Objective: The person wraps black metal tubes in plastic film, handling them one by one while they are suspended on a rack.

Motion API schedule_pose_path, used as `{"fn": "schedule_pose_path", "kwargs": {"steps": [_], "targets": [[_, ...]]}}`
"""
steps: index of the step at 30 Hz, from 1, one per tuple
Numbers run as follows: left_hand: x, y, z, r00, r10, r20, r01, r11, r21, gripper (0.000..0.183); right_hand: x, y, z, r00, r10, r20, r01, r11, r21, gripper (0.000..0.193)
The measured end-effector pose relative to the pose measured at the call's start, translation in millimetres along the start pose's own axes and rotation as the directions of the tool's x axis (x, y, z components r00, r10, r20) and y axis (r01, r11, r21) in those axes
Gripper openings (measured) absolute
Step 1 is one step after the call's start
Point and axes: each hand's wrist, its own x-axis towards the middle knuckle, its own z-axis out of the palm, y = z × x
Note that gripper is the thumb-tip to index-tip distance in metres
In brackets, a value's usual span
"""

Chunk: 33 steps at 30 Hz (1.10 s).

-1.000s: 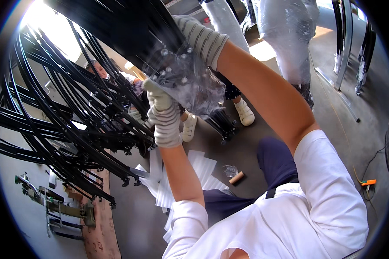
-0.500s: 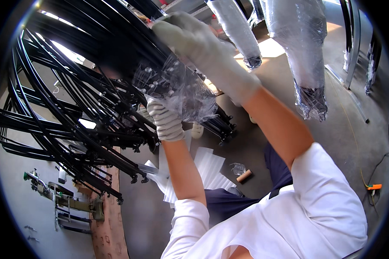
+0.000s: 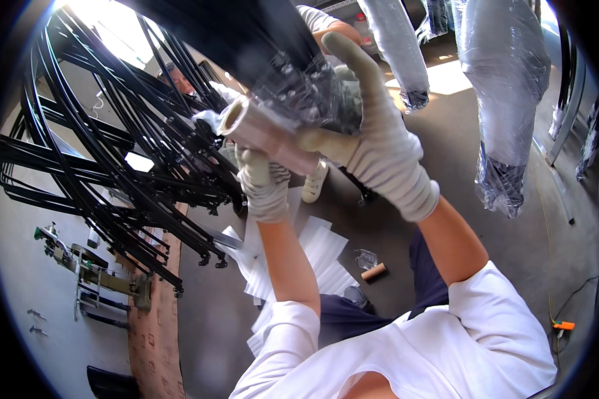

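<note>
A roll of clear plastic film is tilted in front of me, its hollow core end facing left. My left hand, in a striped whitish glove, is closed at the roll's underside. My right hand, gloved too, has its fingers spread, the thumb reaching to the roll's right end and the other fingers beside the wrapped bundle. That bundle of black metal tubes hangs slanting down from the top, its lower end covered in shiny film. The roll hides part of the bundle and of my left fingers.
Black curved tubes are racked at left. Film-wrapped bundles hang at right. White foam sheets and a cardboard core lie on the floor. One person stands behind the rack; another's arm shows at the top.
The film roll has come into view in front of the bundle, above my left hand. My right hand has moved down and right from the bundle's top, and its fingers have spread.
</note>
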Motion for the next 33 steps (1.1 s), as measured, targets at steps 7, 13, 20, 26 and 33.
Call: {"fn": "schedule_pose_path", "kwargs": {"steps": [7,13,20,26,33], "targets": [[1.1,-5.3,40.7,0.973,-0.038,0.228,0.175,0.765,-0.620,0.053,-13.8,-15.0,-10.4,0.944,-0.329,0.001,0.313,0.895,-0.319,0.041],[-28.7,7.4,38.6,0.995,0.051,-0.090,-0.049,0.999,0.018,0.054,-9.8,-9.9,1.1,0.929,-0.367,-0.056,0.336,0.895,-0.294,0.041],[-61.1,17.3,67.6,0.978,0.199,0.063,-0.201,0.813,0.546,0.043,-34.1,-11.0,-22.0,0.954,-0.175,0.243,0.259,0.887,-0.382,0.053],[-39.6,-7.7,62.6,0.918,0.324,0.227,-0.396,0.772,0.498,0.035,-57.7,-11.8,-30.5,0.993,0.114,-0.041,-0.113,0.993,0.033,0.048],[36.5,-62.6,31.9,0.877,0.251,0.410,-0.480,0.453,0.751,0.034,-66.2,2.9,-58.0,0.891,0.453,-0.022,-0.393,0.796,0.460,0.029]]}}
